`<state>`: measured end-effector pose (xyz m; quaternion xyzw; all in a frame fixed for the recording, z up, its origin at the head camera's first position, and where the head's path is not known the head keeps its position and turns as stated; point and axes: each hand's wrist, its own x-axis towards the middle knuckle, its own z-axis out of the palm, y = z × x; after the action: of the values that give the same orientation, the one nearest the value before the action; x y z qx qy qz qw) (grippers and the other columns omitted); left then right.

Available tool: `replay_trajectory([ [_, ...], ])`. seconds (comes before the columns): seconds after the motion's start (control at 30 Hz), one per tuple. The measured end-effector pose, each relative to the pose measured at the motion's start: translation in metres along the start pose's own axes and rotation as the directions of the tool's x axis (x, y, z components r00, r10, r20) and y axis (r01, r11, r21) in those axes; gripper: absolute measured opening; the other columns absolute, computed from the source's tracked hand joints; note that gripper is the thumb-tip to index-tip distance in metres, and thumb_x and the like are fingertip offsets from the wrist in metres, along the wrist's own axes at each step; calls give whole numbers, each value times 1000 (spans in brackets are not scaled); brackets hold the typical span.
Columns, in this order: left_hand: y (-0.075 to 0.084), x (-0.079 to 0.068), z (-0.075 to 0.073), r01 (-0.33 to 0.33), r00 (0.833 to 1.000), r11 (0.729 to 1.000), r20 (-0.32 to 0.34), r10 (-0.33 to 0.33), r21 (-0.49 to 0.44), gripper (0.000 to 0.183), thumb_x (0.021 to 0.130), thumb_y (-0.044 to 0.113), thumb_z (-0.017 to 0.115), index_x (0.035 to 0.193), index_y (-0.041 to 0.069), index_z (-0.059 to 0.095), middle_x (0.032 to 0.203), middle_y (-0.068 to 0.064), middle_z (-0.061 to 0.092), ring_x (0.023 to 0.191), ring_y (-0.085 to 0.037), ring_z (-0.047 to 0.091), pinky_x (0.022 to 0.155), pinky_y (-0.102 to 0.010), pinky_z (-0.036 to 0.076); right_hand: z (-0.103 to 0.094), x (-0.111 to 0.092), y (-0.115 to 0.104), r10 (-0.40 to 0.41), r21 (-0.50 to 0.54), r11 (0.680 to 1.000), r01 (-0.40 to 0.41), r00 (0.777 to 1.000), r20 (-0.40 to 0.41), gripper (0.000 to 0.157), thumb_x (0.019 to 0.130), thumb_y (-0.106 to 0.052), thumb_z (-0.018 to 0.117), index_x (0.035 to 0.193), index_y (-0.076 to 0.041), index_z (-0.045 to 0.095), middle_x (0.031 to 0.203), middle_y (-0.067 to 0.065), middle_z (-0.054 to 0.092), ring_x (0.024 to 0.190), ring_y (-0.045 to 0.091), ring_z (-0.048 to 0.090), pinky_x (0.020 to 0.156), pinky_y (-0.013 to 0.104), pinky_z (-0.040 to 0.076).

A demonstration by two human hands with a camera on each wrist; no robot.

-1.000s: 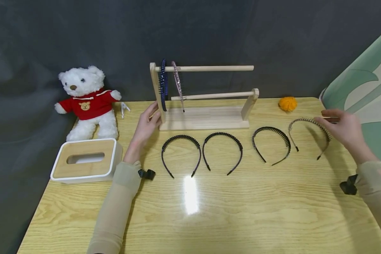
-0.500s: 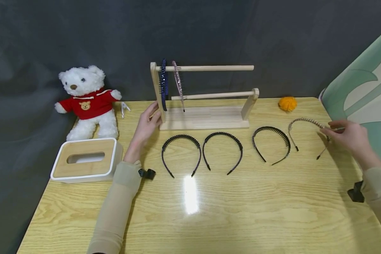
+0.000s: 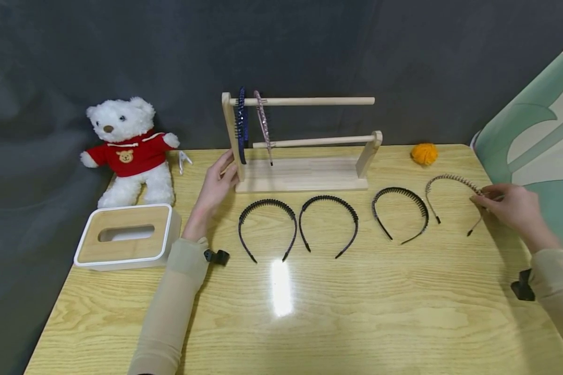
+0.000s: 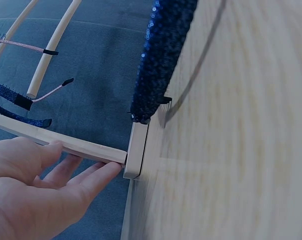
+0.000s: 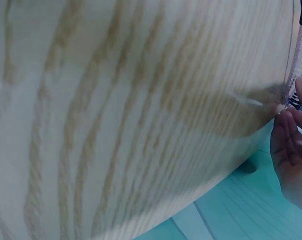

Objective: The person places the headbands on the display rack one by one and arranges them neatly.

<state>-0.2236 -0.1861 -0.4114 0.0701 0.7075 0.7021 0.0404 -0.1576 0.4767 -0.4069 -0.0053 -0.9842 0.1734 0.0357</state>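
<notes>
On the left, my left hand (image 3: 214, 183) holds the left upright (image 3: 230, 120) of a wooden headband rack (image 3: 302, 179). The left wrist view shows the thumb and fingers of that hand (image 4: 46, 185) about the wooden post (image 4: 86, 145). A navy glittery headband (image 3: 241, 125) and a pink one (image 3: 262, 117) hang on the rack's rods. At the far right, my right hand (image 3: 516, 208) pinches the right side of a pale toothed headband (image 3: 450, 177) on the table. In the right wrist view, the fingertips meet the headband (image 5: 294, 65) at the edge, partly cut off.
Three dark headbands lie before the rack: left (image 3: 268, 202), middle (image 3: 329, 198) and right (image 3: 400, 190). A white teddy bear (image 3: 136, 151) and a tissue box (image 3: 126, 234) are at left. An orange fuzzy ball (image 3: 424, 153) sits back right, near a green patterned panel (image 3: 544, 130).
My right hand has shifted slightly right and toward me along the pale headband, closing its fingers on that side. My left hand stays at the rack's upright.
</notes>
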Motion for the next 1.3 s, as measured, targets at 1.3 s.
replay_trajectory([
  [1.3, 0, -2, 0, 2, 1000, 1000, 3, -2, -7, 55, 115, 2, 41, 169, 7, 30, 171, -19, 32, 151, -40, 42, 123, -43, 42, -8, -5, -20, 15, 97, 995, -13, 1000, -22, 27, 105, -9, 66, 116, 15, 71, 72, 14, 76, 55, -20, 51, 76, 39, 35],
])
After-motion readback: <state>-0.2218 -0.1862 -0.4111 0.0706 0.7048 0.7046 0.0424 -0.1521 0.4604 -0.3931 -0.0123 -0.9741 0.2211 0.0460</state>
